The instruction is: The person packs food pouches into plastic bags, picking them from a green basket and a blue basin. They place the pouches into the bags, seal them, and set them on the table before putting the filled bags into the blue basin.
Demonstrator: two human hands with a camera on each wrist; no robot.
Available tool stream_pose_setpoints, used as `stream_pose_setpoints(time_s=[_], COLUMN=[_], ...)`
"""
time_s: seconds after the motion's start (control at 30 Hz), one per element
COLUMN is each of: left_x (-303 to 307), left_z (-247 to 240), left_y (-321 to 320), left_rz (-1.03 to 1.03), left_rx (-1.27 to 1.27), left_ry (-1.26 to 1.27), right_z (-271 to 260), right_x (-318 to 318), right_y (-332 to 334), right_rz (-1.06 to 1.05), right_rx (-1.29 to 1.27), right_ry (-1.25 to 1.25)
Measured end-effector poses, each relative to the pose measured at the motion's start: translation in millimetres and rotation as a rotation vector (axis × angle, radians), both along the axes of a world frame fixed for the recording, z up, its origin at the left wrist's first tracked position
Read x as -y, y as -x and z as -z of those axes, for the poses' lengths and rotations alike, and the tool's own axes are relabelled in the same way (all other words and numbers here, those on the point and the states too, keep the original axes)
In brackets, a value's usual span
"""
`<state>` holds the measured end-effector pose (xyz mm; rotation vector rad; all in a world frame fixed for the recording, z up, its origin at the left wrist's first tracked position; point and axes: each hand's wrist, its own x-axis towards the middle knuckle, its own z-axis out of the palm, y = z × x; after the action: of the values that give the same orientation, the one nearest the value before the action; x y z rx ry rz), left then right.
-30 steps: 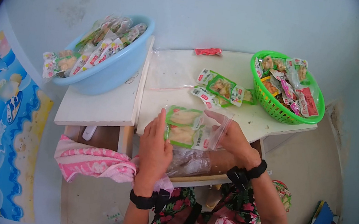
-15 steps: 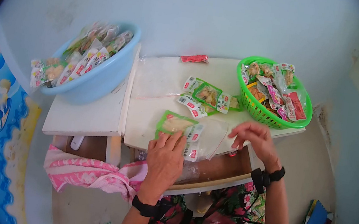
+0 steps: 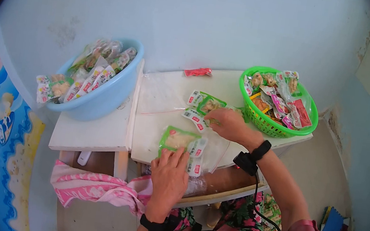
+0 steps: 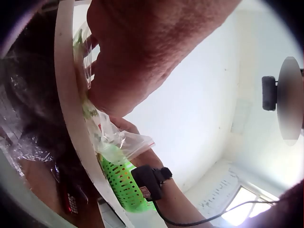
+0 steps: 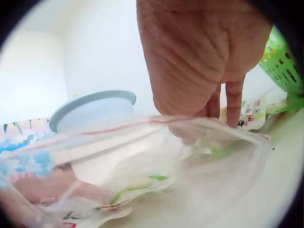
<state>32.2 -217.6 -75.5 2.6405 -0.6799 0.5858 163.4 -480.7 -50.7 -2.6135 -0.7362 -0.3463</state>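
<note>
My left hand [image 3: 169,175] rests its fingers on a clear zip bag [image 3: 218,151] near the table's front edge. Two green-and-white food packets [image 3: 180,141] with pale food lie in that bag, partly covered by the fingers. My right hand [image 3: 231,124] reaches over a small pile of similar packets [image 3: 196,119], its fingers pointing down at them. In the right wrist view, the fingers [image 5: 232,102] stretch down to the packets behind the bag's clear plastic and red seal line. The fingertips are partly hidden there.
A light blue basin [image 3: 97,101] full of packets stands at left, and a green basket [image 3: 277,128] of packets at right. Another clear bag [image 3: 159,95] lies flat, with a red packet [image 3: 197,72] behind it. Below are open drawers [image 3: 226,190] and a pink towel [image 3: 99,188].
The bag with the packets came down onto the table under my left hand. My right hand let go of the bag's mouth, moved off right, then went forward to the packet pile.
</note>
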Motion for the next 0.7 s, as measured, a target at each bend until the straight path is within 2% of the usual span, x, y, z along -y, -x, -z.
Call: stream_pose_setpoints(time_s=[0.1, 0.3, 0.4, 0.5, 0.6, 0.7], left_x=[-4.6, -5.6, -6.3, -7.7, -4.2, -4.3], left_z=[-1.4, 0.8, 2.7, 5.1, 1.9, 4.9], left_y=[3.3, 1.9, 1.7, 2.3, -1.1, -10.8], left_rz=[-0.002, 0.001, 0.001, -0.021, -0.022, -0.020], left_rx=[-0.012, -0.016, -0.015, -0.002, -0.018, -0.029], left_ry=[0.001, -0.001, 0.010, 0.011, 0.011, 0.024], right_z=[15.1, -18.0, -5.6, -12.0, -14.7, -24.8], right_x=[-1.8, -26.7, -29.8, -26.3, -10.3, 10.1], right_y=[-13.8, -2.5, -8.6, 5.0, 25.9, 52.2], right_rz=[-0.067, 0.064, 0.105, 0.293, 0.355, 0.257], right_rx=[0.072, -0.068, -0.062, -0.078, 0.177, 0.547], right_ry=[0.030, 0.178, 0.279, 0.324, 0.302, 0.159])
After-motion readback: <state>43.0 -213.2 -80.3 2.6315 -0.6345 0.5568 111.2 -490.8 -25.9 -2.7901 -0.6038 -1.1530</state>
